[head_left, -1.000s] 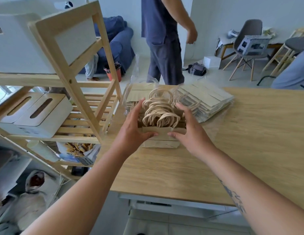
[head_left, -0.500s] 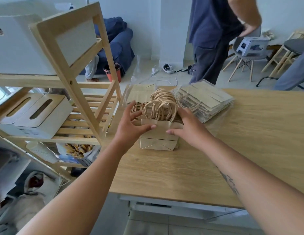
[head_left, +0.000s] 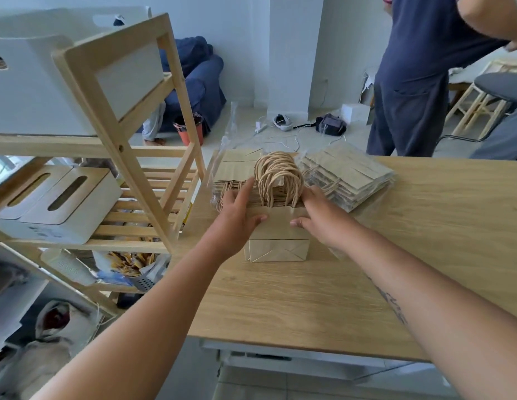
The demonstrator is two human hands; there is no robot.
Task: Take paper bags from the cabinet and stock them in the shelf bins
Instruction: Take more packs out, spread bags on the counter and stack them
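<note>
Now left hand (head_left: 237, 222), right hand (head_left: 321, 223) press bag bundle (head_left: 276, 249), fingers (head_left: 246, 188) straight.

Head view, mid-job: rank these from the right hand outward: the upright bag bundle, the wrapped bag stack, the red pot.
1. upright bag bundle: touching the right hand, on its left side.
2. wrapped bag stack: lying flat on the table just beyond the hand, to the right.
3. red pot: on the floor past the table's far edge, to the left.

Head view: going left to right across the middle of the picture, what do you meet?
White boxes → left hand → bag bundle → right hand → wrapped bag stack.
</note>
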